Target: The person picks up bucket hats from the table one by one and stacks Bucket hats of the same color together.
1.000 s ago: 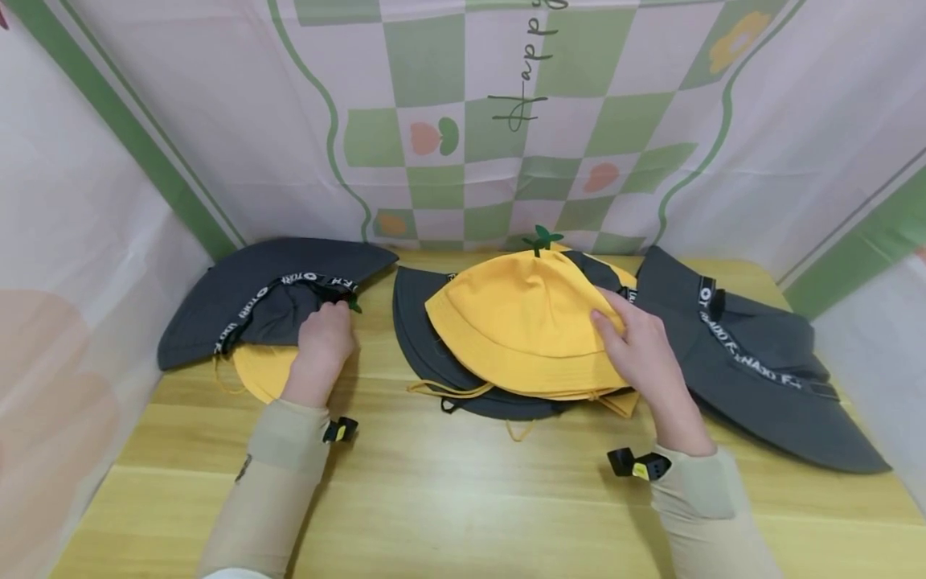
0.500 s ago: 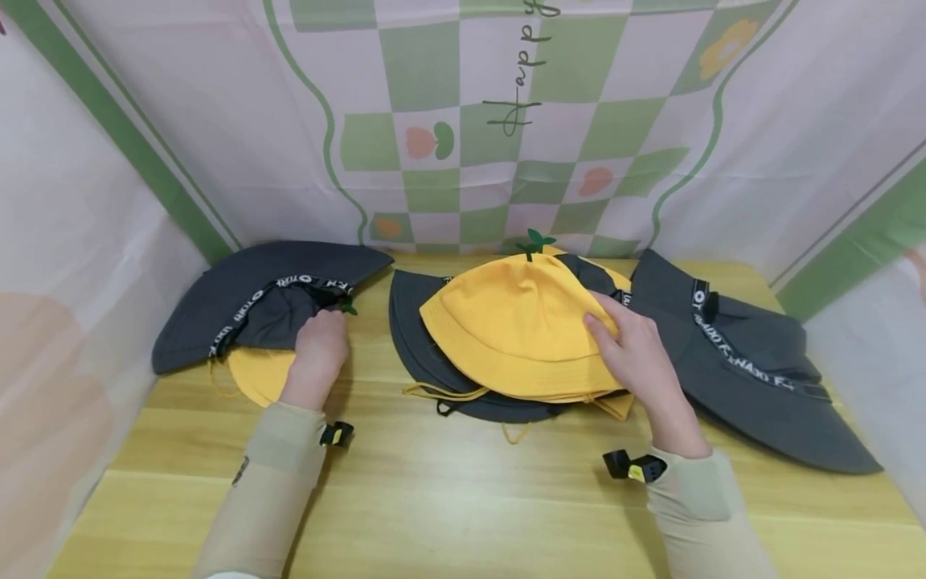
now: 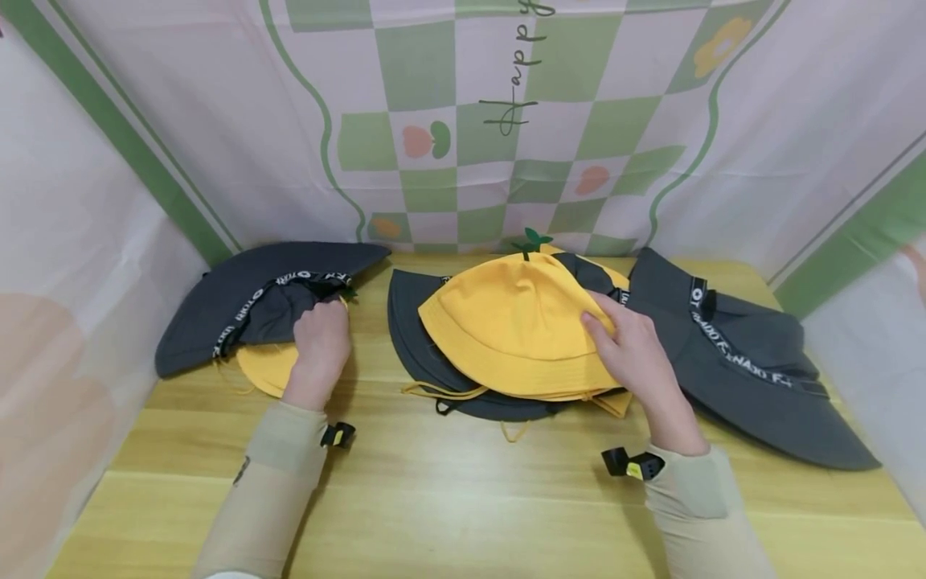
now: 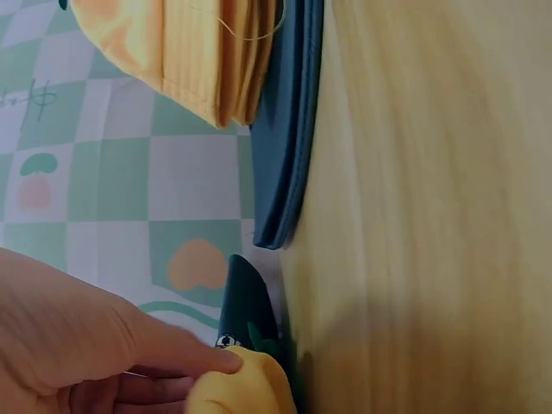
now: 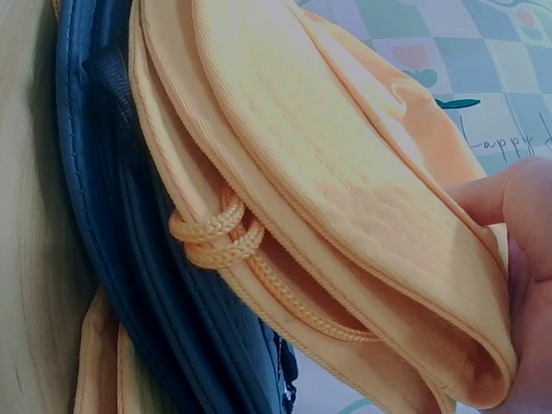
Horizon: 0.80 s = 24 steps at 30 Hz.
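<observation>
At the left of the head view, my left hand (image 3: 321, 342) pinches the crown of a yellow bucket hat (image 3: 268, 367), which lies partly under a dark grey wide-brimmed hat (image 3: 217, 281). The left wrist view shows the pinched yellow cloth (image 4: 246, 385) at thumb and fingers, with a green sprout beside it. Mid-table, a yellow bucket hat (image 3: 517, 314) with a green sprout (image 3: 534, 240) tops a stack of yellow and dark hats. My right hand (image 3: 640, 346) grips its right side, thumb on the outside; some fingers are hidden. Folded yellow brims (image 5: 285, 198) fill the right wrist view.
Dark brims (image 3: 415, 322) lie under the yellow hats in the middle stack. Another dark hat (image 3: 752, 378) with a lettered band spreads over the table's right side. The wooden table (image 3: 448, 507) meets a checked cloth backdrop (image 3: 427, 72) behind, with cloth at both sides.
A bit of yellow cloth now shows by my left fingers, and the yellow brim under the dark hat has shifted slightly. My right hand keeps its grip. The head view has shifted a little.
</observation>
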Each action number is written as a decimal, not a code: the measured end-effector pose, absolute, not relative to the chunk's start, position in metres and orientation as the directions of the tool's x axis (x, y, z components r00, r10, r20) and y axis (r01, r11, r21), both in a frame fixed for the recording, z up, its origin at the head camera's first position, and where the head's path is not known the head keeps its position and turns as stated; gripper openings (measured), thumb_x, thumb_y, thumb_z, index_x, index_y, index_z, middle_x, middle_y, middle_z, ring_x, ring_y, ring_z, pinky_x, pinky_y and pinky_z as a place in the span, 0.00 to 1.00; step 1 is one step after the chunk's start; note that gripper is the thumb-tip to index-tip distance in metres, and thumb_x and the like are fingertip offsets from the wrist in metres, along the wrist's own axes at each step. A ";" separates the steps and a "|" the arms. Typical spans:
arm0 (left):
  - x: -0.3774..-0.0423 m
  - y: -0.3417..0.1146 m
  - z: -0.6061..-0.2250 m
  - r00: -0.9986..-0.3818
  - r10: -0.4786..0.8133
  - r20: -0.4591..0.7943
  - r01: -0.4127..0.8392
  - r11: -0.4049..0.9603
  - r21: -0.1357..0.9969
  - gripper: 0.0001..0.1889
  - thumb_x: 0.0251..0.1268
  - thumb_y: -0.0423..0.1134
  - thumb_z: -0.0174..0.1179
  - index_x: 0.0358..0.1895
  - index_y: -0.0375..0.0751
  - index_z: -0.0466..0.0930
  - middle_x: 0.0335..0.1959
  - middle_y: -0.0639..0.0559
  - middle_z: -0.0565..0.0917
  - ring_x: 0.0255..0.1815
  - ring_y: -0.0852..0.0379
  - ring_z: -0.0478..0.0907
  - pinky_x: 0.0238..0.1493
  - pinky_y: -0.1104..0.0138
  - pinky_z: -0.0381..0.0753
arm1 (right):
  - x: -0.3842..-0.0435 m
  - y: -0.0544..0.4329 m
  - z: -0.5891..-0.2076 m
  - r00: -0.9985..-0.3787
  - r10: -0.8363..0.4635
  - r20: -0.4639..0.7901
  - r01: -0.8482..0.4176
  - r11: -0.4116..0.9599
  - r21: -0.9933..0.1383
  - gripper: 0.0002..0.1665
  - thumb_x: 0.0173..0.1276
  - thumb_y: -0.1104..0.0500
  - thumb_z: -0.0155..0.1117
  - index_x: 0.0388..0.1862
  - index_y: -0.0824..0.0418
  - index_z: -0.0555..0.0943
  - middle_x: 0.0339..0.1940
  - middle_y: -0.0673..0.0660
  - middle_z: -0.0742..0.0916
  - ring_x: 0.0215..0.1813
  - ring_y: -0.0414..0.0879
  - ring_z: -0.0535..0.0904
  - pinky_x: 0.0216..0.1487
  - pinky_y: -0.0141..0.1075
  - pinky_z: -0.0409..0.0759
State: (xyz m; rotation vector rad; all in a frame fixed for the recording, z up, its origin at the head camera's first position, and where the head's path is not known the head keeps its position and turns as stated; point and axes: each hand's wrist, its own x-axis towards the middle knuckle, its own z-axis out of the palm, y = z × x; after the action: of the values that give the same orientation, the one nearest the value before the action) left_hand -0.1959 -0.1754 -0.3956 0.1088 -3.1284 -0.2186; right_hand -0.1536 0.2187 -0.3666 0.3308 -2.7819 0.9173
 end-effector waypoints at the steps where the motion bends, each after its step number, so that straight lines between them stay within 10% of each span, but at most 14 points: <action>1: -0.195 -0.175 -0.395 -0.997 -0.076 0.020 -0.072 0.987 0.146 0.11 0.71 0.25 0.48 0.45 0.26 0.81 0.42 0.28 0.84 0.40 0.30 0.83 0.39 0.44 0.83 | -0.154 0.219 -0.367 -0.956 -0.150 0.252 -0.270 0.783 -0.560 0.25 0.80 0.54 0.52 0.71 0.60 0.73 0.16 0.52 0.71 0.08 0.38 0.56 0.13 0.33 0.61; 24: -0.167 -0.174 -0.349 -0.882 -0.071 0.466 0.083 0.950 0.302 0.10 0.74 0.30 0.54 0.48 0.39 0.84 0.49 0.36 0.85 0.25 0.34 0.80 0.24 0.48 0.77 | -0.155 0.222 -0.370 -0.964 -0.146 0.224 -0.245 0.817 -0.522 0.24 0.81 0.54 0.50 0.69 0.64 0.72 0.13 0.50 0.68 0.11 0.42 0.58 0.23 0.36 0.64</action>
State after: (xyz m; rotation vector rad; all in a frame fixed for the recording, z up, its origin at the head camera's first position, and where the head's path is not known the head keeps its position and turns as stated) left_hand -0.1674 -0.1737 -0.3488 -0.0091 -2.6149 -0.4331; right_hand -0.1549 0.2216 -0.3704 0.3063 -2.8271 0.8476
